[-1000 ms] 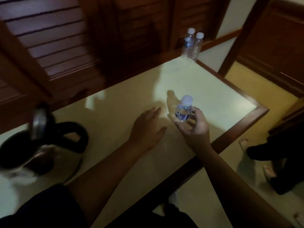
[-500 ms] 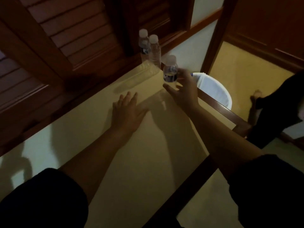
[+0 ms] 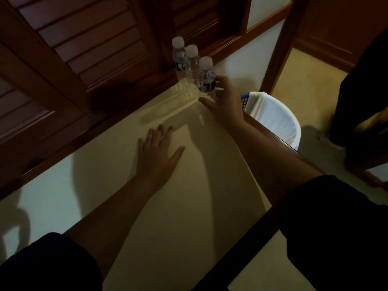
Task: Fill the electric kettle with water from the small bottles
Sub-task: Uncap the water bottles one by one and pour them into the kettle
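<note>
While my left hand [image 3: 156,153] lies flat and loose on the tabletop [image 3: 189,206], my right hand [image 3: 223,99] has its fingers [image 3: 220,80] around the nearest bottle [image 3: 206,79]. It stands upper centre, just beside two other bottles [image 3: 185,57].

The worktop [image 3: 159,217] is pale cream with a dark wooden rim, dimly lit and crossed by shadows. Three small capped bottles stand clustered at its far right corner: one [image 3: 179,57] furthest back, a second [image 3: 192,59] just beside it, a third [image 3: 206,77] nearest the right edge. A left hand [image 3: 156,153] lies flat, palm down, near the middle of the surface.
</note>
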Tool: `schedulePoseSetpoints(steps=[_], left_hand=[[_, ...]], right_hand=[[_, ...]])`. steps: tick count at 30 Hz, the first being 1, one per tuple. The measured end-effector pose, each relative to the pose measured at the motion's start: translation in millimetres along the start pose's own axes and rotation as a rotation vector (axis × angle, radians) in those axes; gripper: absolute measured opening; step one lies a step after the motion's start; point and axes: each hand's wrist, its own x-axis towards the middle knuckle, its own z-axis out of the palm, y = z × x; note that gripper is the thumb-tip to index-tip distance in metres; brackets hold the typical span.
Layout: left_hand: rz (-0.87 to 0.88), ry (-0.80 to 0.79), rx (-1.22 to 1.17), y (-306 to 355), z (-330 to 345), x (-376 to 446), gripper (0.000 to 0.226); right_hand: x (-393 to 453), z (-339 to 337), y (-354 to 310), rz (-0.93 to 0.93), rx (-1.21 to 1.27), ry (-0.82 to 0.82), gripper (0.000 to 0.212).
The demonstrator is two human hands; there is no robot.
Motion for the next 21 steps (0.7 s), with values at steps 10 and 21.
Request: schedulePoseSetpoints(steps=[10, 21], left_hand=[[0.001, -0.026, 0.003, -2, -3, 2, 0.077], [-0.092, -0.013, -0.641, -43, -100, -163, 0.059]], right_hand=[[0, -5, -4, 0.119, 0.043, -0.077, 0.087], [-207, -1, -177, -0.008, 0.237, -0.419, 0.035]])
